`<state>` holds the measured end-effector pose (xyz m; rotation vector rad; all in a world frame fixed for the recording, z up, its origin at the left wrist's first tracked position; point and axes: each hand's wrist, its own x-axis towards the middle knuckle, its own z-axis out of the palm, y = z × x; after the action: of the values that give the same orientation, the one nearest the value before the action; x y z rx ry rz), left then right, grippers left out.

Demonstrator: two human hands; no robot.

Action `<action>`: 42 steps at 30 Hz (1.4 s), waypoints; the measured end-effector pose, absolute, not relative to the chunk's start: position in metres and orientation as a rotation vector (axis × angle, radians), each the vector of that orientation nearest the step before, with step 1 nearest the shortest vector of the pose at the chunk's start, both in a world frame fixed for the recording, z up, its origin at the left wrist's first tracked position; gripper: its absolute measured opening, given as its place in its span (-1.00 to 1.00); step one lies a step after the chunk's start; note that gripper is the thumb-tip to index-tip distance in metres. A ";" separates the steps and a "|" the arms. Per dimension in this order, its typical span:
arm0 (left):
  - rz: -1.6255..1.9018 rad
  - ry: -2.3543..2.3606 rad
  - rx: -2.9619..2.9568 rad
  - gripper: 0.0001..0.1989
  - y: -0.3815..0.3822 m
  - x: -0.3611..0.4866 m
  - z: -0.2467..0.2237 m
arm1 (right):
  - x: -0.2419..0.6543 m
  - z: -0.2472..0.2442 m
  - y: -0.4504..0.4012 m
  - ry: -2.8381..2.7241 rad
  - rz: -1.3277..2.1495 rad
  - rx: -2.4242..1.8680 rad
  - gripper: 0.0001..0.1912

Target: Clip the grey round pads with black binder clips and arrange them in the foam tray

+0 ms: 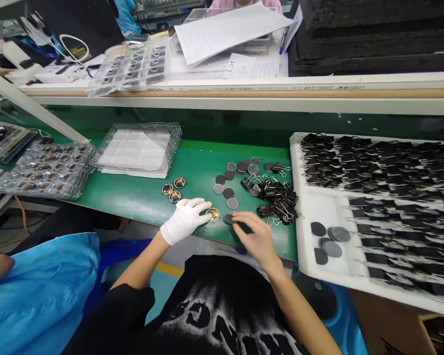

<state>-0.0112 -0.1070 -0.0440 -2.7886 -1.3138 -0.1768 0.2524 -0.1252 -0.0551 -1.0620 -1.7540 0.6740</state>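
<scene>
My left hand (186,219), in a white glove, has its fingertips on a round part with a gold pattern (212,214) near the table's front edge. Just right of it, my bare right hand (254,234) pinches a dark disc (229,218) at the green table top. Three similar gold-patterned round parts (175,196) lie beyond my left hand. Loose grey and dark discs (232,203) are scattered past my right hand. A pile of black binder clips (279,195) sits to their right.
A white foam tray (304,246) at the right holds rows of binder clips and several discs. Clear plastic trays (136,148) stand at the back left, filled ones (48,170) farther left. A shelf (222,102) spans the back. A person in blue (55,291) is at the left.
</scene>
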 end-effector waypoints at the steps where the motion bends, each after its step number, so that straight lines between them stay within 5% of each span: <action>1: -0.223 -1.391 -2.770 -0.71 -0.110 -0.008 -0.045 | 0.246 -0.057 -0.121 -1.792 0.650 -1.030 -0.82; 3: -0.328 -1.614 -2.710 -0.65 -0.116 -0.002 -0.046 | 0.235 -0.064 -0.113 -1.870 0.574 -0.989 -0.79; 7: -0.367 -2.038 -2.499 -0.20 -0.121 0.017 -0.051 | 0.225 -0.076 -0.102 -2.030 0.446 -0.955 -0.72; 12: -0.257 -2.026 -2.549 -0.52 -0.115 0.027 -0.051 | 0.229 -0.077 -0.101 -2.304 0.430 -0.907 -0.54; 16: -0.288 -1.969 -2.595 -0.55 -0.111 0.023 -0.051 | 0.229 -0.074 -0.105 -2.437 0.382 -0.827 -0.47; 24: -0.356 -2.039 -2.489 -0.39 -0.110 0.032 -0.051 | 0.255 -0.046 -0.131 -2.145 -0.050 -1.353 -0.69; 28: -0.336 -1.986 -2.571 -0.57 -0.106 0.037 -0.048 | 0.294 -0.036 -0.137 -1.946 -0.258 -1.807 -0.77; 31: -0.277 -1.732 -2.868 -0.58 -0.103 0.035 -0.044 | 0.316 -0.036 -0.136 -2.085 -0.180 -1.700 -0.79; 37: -0.291 -1.848 -2.768 -0.15 -0.116 0.040 -0.044 | 0.330 -0.040 -0.136 -2.318 0.055 -1.367 -0.64; 42: -0.220 -1.950 -2.567 -0.51 -0.126 0.061 -0.051 | 0.329 -0.037 -0.129 -2.381 0.256 -1.241 -0.65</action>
<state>0.0606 -0.1257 -0.0509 -2.5666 -1.9502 -0.2203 0.3291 -0.1290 -0.0367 -1.2409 -2.3814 0.2558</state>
